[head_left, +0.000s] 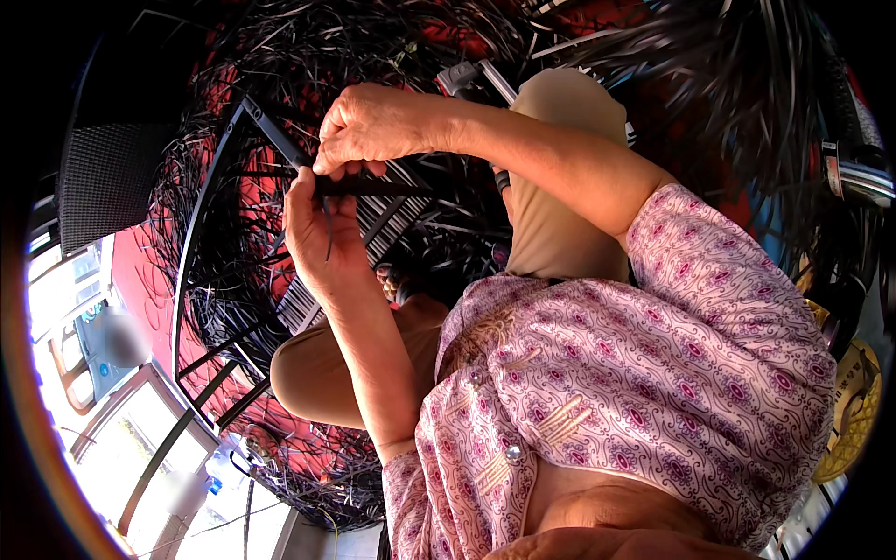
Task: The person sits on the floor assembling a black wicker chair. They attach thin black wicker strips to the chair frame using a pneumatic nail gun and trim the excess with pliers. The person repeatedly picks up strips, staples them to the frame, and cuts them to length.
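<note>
A dark metal frame (pixel 271 133) with a long curved side stands before me. My right hand (pixel 371 126) is at the frame's bar from above, its thumb and fingertips pinched together on a dark flat strip. Just below, my left hand (pixel 322 229) has its thumb raised against the bar and its fingers curled round the same place. A thin strip end (pixel 329 241) hangs down by the left palm. The bar and strip between the fingertips are partly hidden. Rows of strips form a striped panel (pixel 301 303) between my knees.
Heaps of loose black strips (pixel 345 47) cover the red floor (pixel 140 271) around the frame. A woven dark panel (pixel 107 182) stands at the far left. A grey-headed tool (pixel 459 78) lies beyond my right forearm. Metal tubing (pixel 863 182) is at the right edge.
</note>
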A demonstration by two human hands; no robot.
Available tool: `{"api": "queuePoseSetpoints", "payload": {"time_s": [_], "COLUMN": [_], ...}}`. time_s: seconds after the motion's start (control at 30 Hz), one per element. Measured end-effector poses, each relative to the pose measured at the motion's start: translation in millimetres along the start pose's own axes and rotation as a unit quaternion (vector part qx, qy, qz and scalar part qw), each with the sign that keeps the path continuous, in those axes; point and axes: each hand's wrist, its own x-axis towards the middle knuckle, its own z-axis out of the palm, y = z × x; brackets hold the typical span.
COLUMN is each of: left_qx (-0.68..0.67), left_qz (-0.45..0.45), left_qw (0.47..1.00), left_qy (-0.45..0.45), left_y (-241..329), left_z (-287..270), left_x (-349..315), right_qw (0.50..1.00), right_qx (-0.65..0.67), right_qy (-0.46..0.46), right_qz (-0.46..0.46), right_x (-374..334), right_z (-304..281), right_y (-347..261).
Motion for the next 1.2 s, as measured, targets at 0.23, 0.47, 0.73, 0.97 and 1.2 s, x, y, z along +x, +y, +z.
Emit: {"api": "queuePoseSetpoints", "payload": {"time_s": [0.23,0.47,0.73,0.97,1.2], "left_qx": [0.008,0.026,0.059,0.011,-0.005], "left_qz": [0.003,0.018,0.035,-0.002,-0.051], "left_qw": [1.000,0.999,0.994,0.999,0.998], "left_qy": [0.016,0.021,0.080,0.044,0.029], "left_y": [-3,-2,-9,-15,-8], "left_z": [-11,-6,-13,-10,3], "left_x": [6,2,6,19,12], "right_qw": [1.000,0.999,0.950,0.903,0.874], "right_qx": [-0.004,-0.025,-0.079,0.151,0.112], "right_qy": [0.020,0.020,0.282,0.402,0.343], "right_qz": [0.022,0.015,-0.111,-0.012,0.326], "right_x": [-6,-7,-67,-163,-213], "right_z": [-1,-1,-70,-129,-96], "right_y": [-4,-4,-52,73,276]}}
